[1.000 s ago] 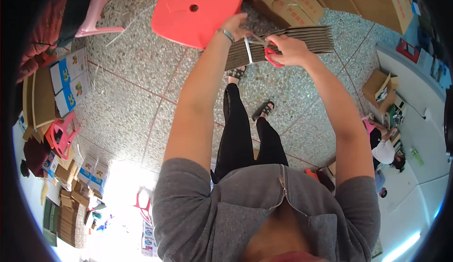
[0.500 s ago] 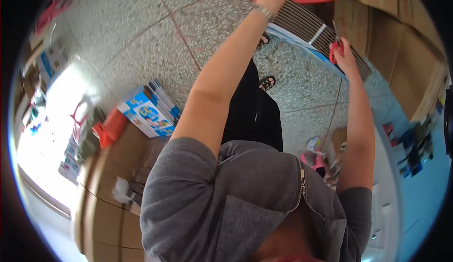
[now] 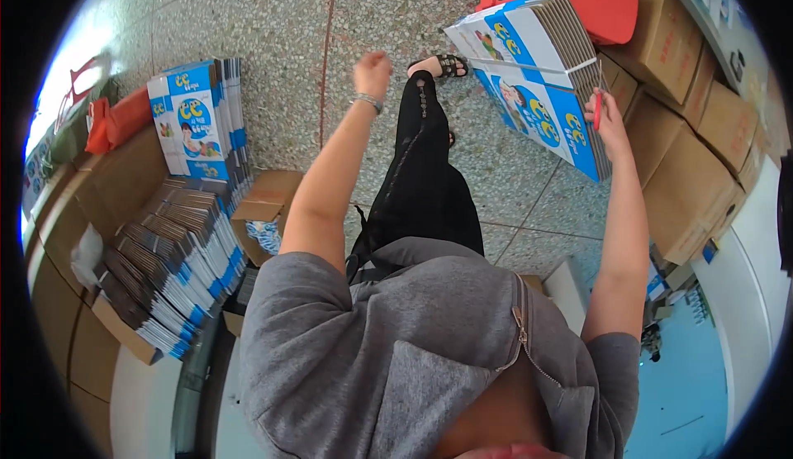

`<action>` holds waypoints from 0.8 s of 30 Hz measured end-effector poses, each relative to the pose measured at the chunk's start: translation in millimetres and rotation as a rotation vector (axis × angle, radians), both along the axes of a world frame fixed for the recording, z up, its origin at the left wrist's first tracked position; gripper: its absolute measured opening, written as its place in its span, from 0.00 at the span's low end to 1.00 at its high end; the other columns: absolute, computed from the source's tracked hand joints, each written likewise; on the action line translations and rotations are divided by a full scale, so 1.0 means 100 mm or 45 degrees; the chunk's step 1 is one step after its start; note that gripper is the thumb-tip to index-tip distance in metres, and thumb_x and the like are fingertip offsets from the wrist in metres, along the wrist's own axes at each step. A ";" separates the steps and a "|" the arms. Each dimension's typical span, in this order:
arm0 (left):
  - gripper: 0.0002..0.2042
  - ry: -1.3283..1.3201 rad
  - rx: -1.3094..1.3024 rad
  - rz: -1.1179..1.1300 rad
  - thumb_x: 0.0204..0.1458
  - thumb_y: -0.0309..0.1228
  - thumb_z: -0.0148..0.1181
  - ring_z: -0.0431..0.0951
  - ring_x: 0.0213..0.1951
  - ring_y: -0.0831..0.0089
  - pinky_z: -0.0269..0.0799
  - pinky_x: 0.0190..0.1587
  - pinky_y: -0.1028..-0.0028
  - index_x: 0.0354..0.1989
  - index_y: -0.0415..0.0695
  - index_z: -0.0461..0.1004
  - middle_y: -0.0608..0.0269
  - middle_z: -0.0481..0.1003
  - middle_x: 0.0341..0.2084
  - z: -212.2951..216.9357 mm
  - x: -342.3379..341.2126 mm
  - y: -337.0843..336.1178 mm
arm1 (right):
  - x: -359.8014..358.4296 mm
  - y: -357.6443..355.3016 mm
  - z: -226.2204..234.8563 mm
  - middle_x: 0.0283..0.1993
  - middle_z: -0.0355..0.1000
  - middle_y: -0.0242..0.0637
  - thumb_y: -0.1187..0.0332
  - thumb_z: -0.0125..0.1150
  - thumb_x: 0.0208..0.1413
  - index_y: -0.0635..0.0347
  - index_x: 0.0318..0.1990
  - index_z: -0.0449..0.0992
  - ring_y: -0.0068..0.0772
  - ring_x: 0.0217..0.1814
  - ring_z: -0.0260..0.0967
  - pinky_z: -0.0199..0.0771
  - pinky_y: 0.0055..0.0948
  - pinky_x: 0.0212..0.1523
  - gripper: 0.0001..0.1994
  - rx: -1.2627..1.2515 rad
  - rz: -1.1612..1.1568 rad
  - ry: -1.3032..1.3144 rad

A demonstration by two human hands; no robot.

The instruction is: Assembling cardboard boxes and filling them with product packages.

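My right hand is closed around a pair of red-handled scissors; their blades cannot be made out. It is beside a strapped bundle of flattened white and blue printed cartons, which stands on the floor with a pale strap across it. Over the speckled floor, my left hand hangs with curled fingers and nothing visible in them. A red plastic stool lies behind the bundle, apart from both hands.
Brown cardboard boxes are piled at the right. On the left, more flattened cartons stand near a box packed with folded ones. A small open box sits beside them. My sandalled foot is near the bundle.
My left hand has come away from the red stool and moved left and nearer to me. My right hand still holds the scissors beside the bundle. The view has shifted, showing more of the cartons.
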State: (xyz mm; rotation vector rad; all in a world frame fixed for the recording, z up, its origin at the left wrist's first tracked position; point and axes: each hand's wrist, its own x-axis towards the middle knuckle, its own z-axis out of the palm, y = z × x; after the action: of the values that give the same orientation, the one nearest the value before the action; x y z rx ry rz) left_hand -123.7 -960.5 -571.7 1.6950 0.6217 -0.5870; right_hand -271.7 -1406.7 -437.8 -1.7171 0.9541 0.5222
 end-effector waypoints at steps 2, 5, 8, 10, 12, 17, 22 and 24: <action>0.10 0.079 0.057 -0.289 0.50 0.28 0.55 0.80 0.31 0.69 0.73 0.33 0.70 0.40 0.38 0.77 0.55 0.79 0.28 0.18 -0.43 -0.52 | -0.27 -0.02 0.18 0.49 0.68 0.36 0.53 0.53 0.61 0.54 0.63 0.59 0.25 0.45 0.68 0.68 0.24 0.47 0.26 -0.017 -0.010 -0.018; 0.12 -0.096 0.038 -0.537 0.49 0.37 0.56 0.80 0.37 0.58 0.74 0.42 0.64 0.37 0.45 0.79 0.53 0.79 0.32 0.05 -0.93 -0.63 | -0.21 0.41 0.18 0.48 0.69 0.37 0.51 0.53 0.61 0.54 0.63 0.60 0.26 0.45 0.68 0.68 0.26 0.47 0.28 0.089 0.053 -0.093; 0.12 -0.182 -0.033 -0.859 0.48 0.37 0.52 0.78 0.37 0.53 0.74 0.42 0.59 0.35 0.50 0.79 0.50 0.78 0.32 0.27 -1.29 -1.23 | -0.50 0.50 0.24 0.45 0.70 0.37 0.49 0.52 0.61 0.57 0.62 0.61 0.26 0.44 0.69 0.69 0.27 0.46 0.28 0.184 -0.052 -0.068; 0.11 -0.179 -0.088 -1.048 0.47 0.36 0.51 0.78 0.36 0.52 0.74 0.40 0.57 0.34 0.49 0.79 0.51 0.78 0.31 0.49 -1.48 -1.60 | -0.70 0.49 0.25 0.45 0.70 0.38 0.48 0.53 0.60 0.57 0.61 0.61 0.28 0.44 0.69 0.69 0.28 0.47 0.29 0.189 -0.114 0.017; 0.11 -0.144 -0.255 -1.221 0.46 0.36 0.52 0.78 0.36 0.51 0.74 0.39 0.57 0.33 0.48 0.78 0.52 0.78 0.30 0.62 -1.64 -1.80 | -0.78 0.48 0.23 0.46 0.71 0.39 0.45 0.54 0.58 0.56 0.60 0.63 0.29 0.42 0.70 0.69 0.30 0.47 0.30 0.189 -0.150 0.114; 0.12 -0.099 -0.281 -1.790 0.46 0.39 0.53 0.78 0.36 0.51 0.74 0.38 0.57 0.32 0.46 0.77 0.51 0.78 0.30 0.62 -1.85 -1.89 | -0.70 0.38 0.19 0.46 0.71 0.38 0.45 0.53 0.59 0.56 0.59 0.64 0.28 0.44 0.70 0.69 0.29 0.47 0.29 0.233 -0.156 0.142; 0.15 -0.082 -0.174 -1.300 0.47 0.42 0.53 0.78 0.37 0.49 0.74 0.38 0.56 0.32 0.44 0.77 0.48 0.78 0.32 0.35 -1.51 -2.11 | -0.47 0.22 0.16 0.47 0.70 0.37 0.53 0.57 0.59 0.59 0.58 0.63 0.27 0.45 0.70 0.69 0.28 0.48 0.26 0.123 -0.239 -0.095; 0.18 -0.077 -0.105 -0.875 0.48 0.46 0.53 0.78 0.35 0.50 0.73 0.36 0.57 0.36 0.43 0.76 0.49 0.77 0.30 0.12 -1.05 -2.23 | -0.19 0.12 0.02 0.46 0.70 0.38 0.55 0.58 0.59 0.60 0.57 0.63 0.28 0.46 0.70 0.70 0.29 0.49 0.25 -0.031 -0.247 -0.260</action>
State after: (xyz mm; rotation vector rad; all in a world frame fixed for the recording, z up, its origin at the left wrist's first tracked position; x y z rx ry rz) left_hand -228.8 -1184.0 -559.8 1.8281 -0.0520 -1.0198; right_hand -290.2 -1394.8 -435.7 -1.6426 0.9694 0.2045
